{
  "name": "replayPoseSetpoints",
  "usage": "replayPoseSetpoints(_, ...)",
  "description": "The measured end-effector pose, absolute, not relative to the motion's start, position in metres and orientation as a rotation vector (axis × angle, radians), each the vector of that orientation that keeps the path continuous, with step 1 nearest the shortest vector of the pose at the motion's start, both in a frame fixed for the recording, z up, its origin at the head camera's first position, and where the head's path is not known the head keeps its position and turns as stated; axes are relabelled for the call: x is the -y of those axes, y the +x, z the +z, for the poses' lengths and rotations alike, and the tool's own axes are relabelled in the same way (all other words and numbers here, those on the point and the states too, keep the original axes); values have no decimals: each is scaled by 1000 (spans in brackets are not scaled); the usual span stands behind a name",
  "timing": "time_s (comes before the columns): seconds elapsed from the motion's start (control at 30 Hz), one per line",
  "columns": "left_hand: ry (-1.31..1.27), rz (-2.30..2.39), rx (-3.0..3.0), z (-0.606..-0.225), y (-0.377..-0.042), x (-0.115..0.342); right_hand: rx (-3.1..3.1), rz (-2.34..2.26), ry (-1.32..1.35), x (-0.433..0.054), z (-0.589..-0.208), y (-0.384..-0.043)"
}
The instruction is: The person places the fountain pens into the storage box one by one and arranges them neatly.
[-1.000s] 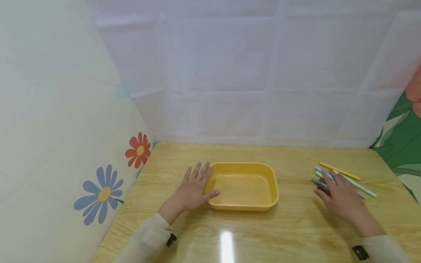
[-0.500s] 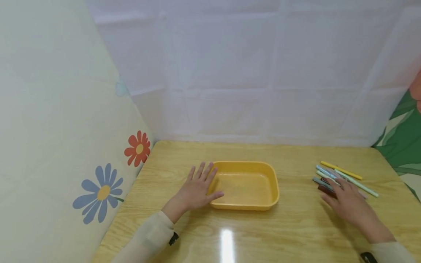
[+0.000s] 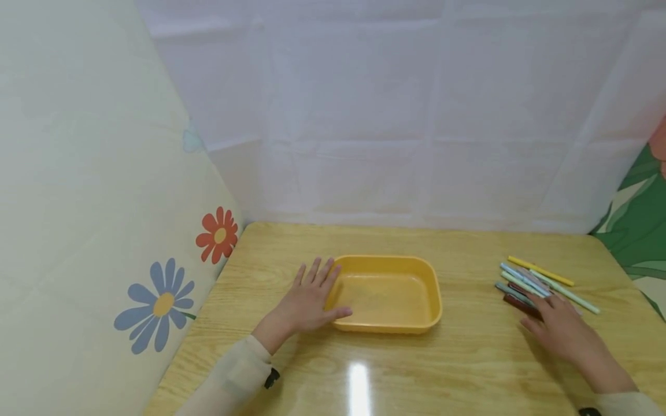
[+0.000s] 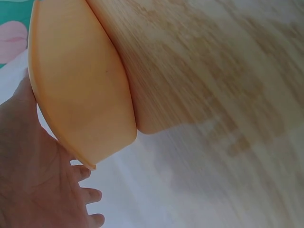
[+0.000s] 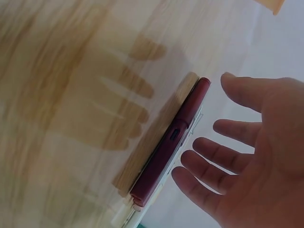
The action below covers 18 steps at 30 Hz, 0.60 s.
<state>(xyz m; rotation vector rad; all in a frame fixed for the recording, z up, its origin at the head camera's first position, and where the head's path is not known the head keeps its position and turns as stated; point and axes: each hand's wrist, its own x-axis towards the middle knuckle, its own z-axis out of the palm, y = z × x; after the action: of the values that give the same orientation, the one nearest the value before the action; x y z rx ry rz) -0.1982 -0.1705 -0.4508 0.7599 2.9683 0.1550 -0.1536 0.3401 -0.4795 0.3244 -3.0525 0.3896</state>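
Note:
My left hand lies with spread fingers on the left rim of a yellow plastic tray; in the left wrist view the tray's side wall rises beside the palm. On the right, my right hand hovers with loosely extended fingers over the near end of a bunch of pens. A dark red pen lies nearest to it. Beside that are a light blue pen, a pale green pen and a yellow pen at the back. The fingers partly cover some pens.
Everything rests on a wood-grain table. A white cloth hangs behind its far edge, and a flower-printed cloth borders the left side. More printed cloth stands at the right.
My right hand has drawn back toward the near right, uncovering more of the pens. The left hand stays at the tray's rim with only a slight shift.

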Motion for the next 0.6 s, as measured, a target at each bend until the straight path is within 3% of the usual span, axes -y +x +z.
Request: replayPoseSetpoints(0.6,764,129,-2979,-449,-195,174,3129,381,297,-355,-478,-150)
